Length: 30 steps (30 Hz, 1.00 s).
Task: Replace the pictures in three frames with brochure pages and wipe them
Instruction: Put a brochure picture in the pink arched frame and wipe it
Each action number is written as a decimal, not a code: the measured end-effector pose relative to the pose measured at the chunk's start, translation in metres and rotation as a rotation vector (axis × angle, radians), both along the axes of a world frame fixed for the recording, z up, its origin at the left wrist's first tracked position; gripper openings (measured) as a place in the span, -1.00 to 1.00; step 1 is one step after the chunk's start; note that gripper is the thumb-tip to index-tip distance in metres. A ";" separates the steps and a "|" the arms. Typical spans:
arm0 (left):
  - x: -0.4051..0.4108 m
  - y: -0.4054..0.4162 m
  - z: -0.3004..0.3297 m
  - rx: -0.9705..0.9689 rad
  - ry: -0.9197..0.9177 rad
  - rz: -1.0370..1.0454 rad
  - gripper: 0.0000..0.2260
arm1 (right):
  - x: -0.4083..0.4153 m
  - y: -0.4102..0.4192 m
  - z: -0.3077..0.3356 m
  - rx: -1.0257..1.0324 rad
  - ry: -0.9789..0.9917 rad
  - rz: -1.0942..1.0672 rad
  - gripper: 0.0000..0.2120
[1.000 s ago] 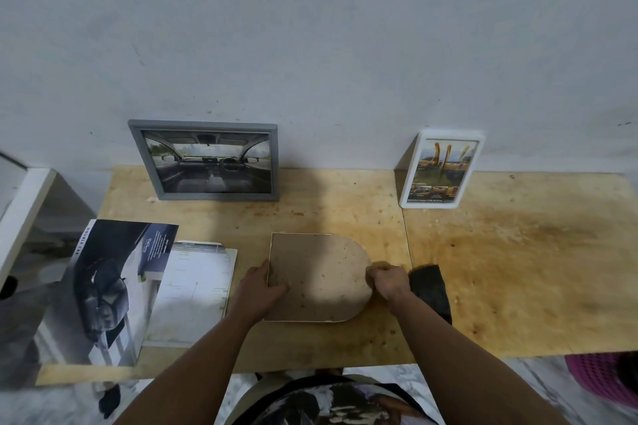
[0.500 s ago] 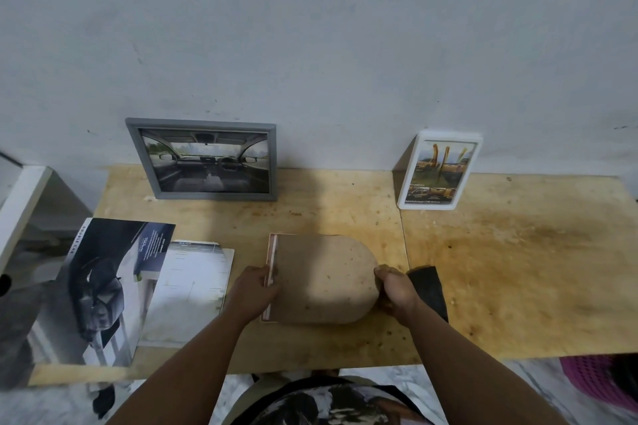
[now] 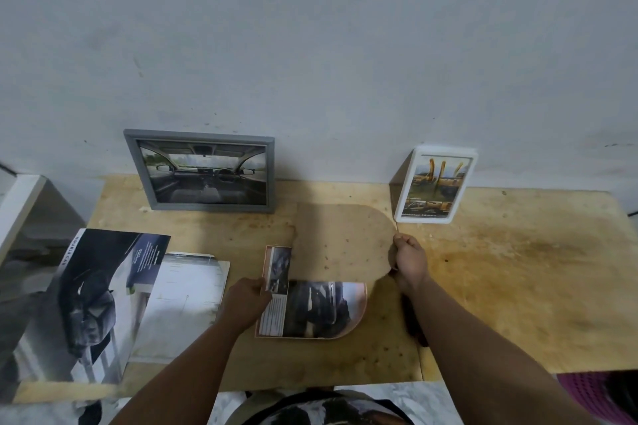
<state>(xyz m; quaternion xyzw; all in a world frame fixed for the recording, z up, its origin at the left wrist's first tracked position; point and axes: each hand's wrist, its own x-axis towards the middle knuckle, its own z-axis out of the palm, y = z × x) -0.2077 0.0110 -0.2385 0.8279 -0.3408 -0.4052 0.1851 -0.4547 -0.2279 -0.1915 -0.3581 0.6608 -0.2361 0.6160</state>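
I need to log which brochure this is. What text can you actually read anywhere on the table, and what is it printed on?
"DOUBLE CAB": white letters running up the left edge of the open brochure.
Brochure's dark panel: white lines, too small to read.
Loose page beside it: print too blurred.
White frame: caption strip unreadable.
Page in the arched frame: text column unreadable.

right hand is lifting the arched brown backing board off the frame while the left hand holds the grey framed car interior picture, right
Not quite. In the head view the right hand does lift the arched brown backing board, but the left hand holds the arched pink frame lying flat on the wooden table. The grey framed car interior picture stands untouched against the wall.
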 end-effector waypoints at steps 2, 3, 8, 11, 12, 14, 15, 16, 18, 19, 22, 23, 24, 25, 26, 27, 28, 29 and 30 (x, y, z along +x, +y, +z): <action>0.001 0.001 0.001 -0.006 0.020 -0.001 -0.75 | 0.012 -0.017 0.004 0.002 -0.007 -0.038 -0.83; 0.001 0.001 0.001 -0.008 0.024 0.003 -0.75 | 0.018 -0.025 0.006 0.007 -0.016 -0.054 -0.83; 0.002 0.001 0.001 0.002 0.057 0.023 -0.75 | 0.052 -0.059 0.005 0.025 -0.038 -0.083 -0.78; 0.003 0.000 0.002 0.012 0.079 0.016 -0.75 | 0.065 -0.069 0.005 0.006 0.026 -0.029 -0.66; 0.004 0.000 0.002 0.017 0.081 0.016 -0.75 | 0.068 -0.069 0.004 -0.032 0.085 -0.003 -0.60; 0.004 0.000 0.001 0.027 0.088 0.031 -0.74 | 0.069 -0.061 0.002 -0.171 0.262 0.083 -0.54; 0.005 0.000 0.000 0.028 0.094 0.043 -0.74 | 0.067 -0.052 0.001 -0.264 0.371 0.160 -0.55; 0.006 0.001 -0.001 0.027 0.101 0.049 -0.75 | 0.064 -0.040 0.001 -0.349 0.455 0.245 -0.59; 0.007 0.002 -0.002 0.016 0.103 0.030 -0.76 | 0.054 -0.013 -0.003 -0.446 0.499 0.436 -0.77; 0.008 0.002 -0.002 0.012 0.099 0.021 -0.76 | 0.047 0.001 -0.008 -0.464 0.511 0.547 -0.87; 0.008 0.001 -0.001 0.015 0.077 0.015 -0.75 | 0.029 0.041 -0.021 -0.482 0.626 0.816 -0.81; 0.008 0.001 -0.001 0.020 0.071 0.009 -0.75 | 0.023 0.051 -0.026 -0.459 0.654 0.866 -0.89; 0.007 0.001 0.000 0.026 0.073 0.001 -0.74 | 0.018 0.060 -0.030 -0.432 0.679 0.903 -0.89; 0.007 0.001 0.000 0.032 0.083 -0.003 -0.74 | 0.013 0.065 -0.036 -0.410 0.697 0.929 -0.80; 0.006 0.001 0.000 0.037 0.096 -0.001 -0.73 | 0.009 0.070 -0.041 -0.383 0.702 0.939 -0.75; 0.005 0.001 0.000 0.040 0.105 0.002 -0.74 | 0.006 0.073 -0.043 -0.372 0.721 0.945 -0.73; 0.004 0.002 0.000 0.040 0.108 0.005 -0.74 | 0.005 0.074 -0.044 -0.371 0.740 0.967 -0.69; 0.002 0.003 0.000 0.039 0.105 0.009 -0.73 | 0.004 0.075 -0.044 -0.374 0.762 0.987 -0.64; -0.001 0.004 -0.001 0.037 0.098 0.014 -0.72 | 0.004 0.074 -0.046 -0.376 0.768 0.985 -0.61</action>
